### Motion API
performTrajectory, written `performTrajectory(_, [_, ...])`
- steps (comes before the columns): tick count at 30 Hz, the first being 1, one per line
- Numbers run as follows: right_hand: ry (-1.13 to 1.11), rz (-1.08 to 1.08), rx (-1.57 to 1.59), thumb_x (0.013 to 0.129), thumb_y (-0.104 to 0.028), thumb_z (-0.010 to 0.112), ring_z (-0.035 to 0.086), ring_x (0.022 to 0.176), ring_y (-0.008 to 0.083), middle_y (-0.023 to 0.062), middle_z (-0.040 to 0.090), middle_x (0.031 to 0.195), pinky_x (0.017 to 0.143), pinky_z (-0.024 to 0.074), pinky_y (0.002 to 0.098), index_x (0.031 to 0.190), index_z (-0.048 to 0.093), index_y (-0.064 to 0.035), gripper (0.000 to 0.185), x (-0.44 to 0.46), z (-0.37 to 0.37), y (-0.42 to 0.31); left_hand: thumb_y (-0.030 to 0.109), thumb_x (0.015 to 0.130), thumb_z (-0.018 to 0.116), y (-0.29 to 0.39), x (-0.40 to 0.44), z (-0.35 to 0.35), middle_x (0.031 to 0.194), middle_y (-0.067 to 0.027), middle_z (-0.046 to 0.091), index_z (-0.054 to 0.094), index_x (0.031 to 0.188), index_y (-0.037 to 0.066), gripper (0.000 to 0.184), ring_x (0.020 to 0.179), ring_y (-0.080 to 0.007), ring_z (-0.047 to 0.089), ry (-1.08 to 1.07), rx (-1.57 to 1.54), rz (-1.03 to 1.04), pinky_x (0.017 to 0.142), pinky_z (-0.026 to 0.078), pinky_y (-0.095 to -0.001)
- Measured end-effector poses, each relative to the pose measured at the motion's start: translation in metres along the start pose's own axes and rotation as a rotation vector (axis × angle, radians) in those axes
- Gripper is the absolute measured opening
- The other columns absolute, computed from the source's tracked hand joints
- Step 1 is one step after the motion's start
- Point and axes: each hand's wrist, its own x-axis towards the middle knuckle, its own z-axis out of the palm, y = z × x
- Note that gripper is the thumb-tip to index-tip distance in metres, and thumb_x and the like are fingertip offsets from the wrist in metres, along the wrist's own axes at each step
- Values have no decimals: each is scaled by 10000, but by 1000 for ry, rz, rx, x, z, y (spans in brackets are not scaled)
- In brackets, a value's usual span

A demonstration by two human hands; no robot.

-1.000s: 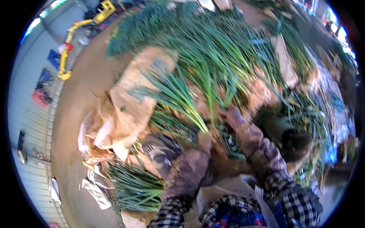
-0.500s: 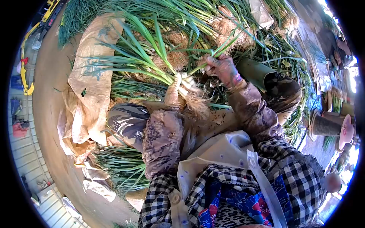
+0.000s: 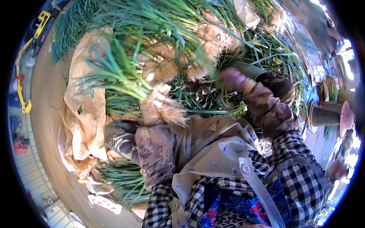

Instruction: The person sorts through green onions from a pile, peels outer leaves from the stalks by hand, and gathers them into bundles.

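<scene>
Green leaves fan up and away from the left hand point(image 3: 150, 110), which is closed round the pale lower stems of a bunch point(image 3: 129, 81) of what look like spring onions. The bunch tilts over the left knee point(image 3: 119, 138), leaves toward the sacking point(image 3: 85, 76), with its roots point(image 3: 173, 112) trailing loose on the other side of the fist. The right hand point(image 3: 232, 79) is well apart from the left, near the green boot point(image 3: 249, 70); it is blurred, so whether it grips anything I cannot tell.

The bunch should be light, and a bit top-heavy with so much leaf. Its stems look firm and smooth, likely slippery if damp, so one could slide out of a slack grip. The leaves look soft and springy, easy to crease or snap under a hard squeeze; the roots look fine, dry and apt to tangle. Best hold is round the stems, just above the roots, snug rather than tight.

Farther out, more onions point(image 3: 152, 19) lie heaped with their roots toward the person, and loose leaves point(image 3: 228, 100) litter the ground between the hands and the heap. Another bundle point(image 3: 123, 178) lies by the left sleeve point(image 3: 156, 152), beside the sacking.
</scene>
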Motion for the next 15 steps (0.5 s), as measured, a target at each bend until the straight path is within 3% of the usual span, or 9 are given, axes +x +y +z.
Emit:
performTrajectory(2, [-332, -219, 34, 735, -363, 597, 590, 757, 231, 105, 631, 815, 705, 476, 357, 943, 639, -111, 329, 7, 66, 6, 54, 820, 533, 27, -6, 18, 790, -132, 567, 309, 1268, -39, 510, 667, -213, 582, -30, 151, 181, 612, 511, -348])
performTrajectory(4, [-140, -198, 1, 729, -385, 603, 592, 787, 260, 119, 631, 862, 732, 468, 375, 1002, 621, -115, 384, 11, 44, -9, 101, 824, 558, 47, 0, 20, 717, -74, 524, 333, 1268, 8, 506, 560, -157, 511, -105, 148, 283, 540, 468, -313])
performTrajectory(5, [-51, -191, -16, 726, -396, 607, 594, 802, 275, 126, 631, 885, 745, 464, 384, 1032, 613, -118, 413, 15, 35, -16, 129, 832, 566, 55, 8, 18, 639, -20, 470, 345, 1275, 52, 501, 473, -97, 404, -162, 27, 205, 482, 405, -273])
performTrajectory(6, [-20, -37, 202, 720, -401, 620, 587, 857, 296, 146, 610, 966, 755, 460, 395, 1068, 588, -117, 451, 28, 25, -9, 146, 862, 528, 51, 11, 19, 576, 18, 428, 345, 1283, 60, 468, 438, -68, 364, 101, 41, 147, 461, 367, -247])
performTrajectory(7, [363, -4, 63, 722, -384, 632, 583, 854, 294, 126, 603, 965, 744, 464, 379, 1093, 570, -135, 451, 30, 15, -7, 149, 867, 517, 47, 21, 13, 566, 24, 415, 352, 1278, 58, 452, 432, -66, 357, 112, -9, 80, 457, 359, -242])
performTrajectory(10, [972, 94, -18, 772, -397, 592, 586, 820, 263, 145, 572, 987, 685, 484, 335, 1179, 456, -76, 536, 65, -10, 10, 155, 885, 483, 26, 34, -7, 537, 41, 376, 372, 1263, 53, 407, 411, -60, 335, -71, -219, -147, 445, 335, -227])
performTrajectory(12, [833, 336, -55, 719, -235, 673, 529, 964, 286, 157, 552, 1024, 770, 464, 338, 1162, 463, -50, 524, 74, -19, 6, 160, 897, 460, 8, 33, -13, 518, 52, 349, 385, 1253, 50, 380, 398, -55, 321, -147, -311, -263, 436, 318, -216])
performTrajectory(15, [497, 325, -23, 758, -257, 641, 522, 989, 251, 146, 548, 1029, 766, 464, 338, 1134, 478, -49, 460, 109, -14, 32, 167, 915, 426, -9, 29, -19, 489, 69, 310, 405, 1238, 46, 346, 377, -49, 299, -216, -348, -342, 424, 294, -201])
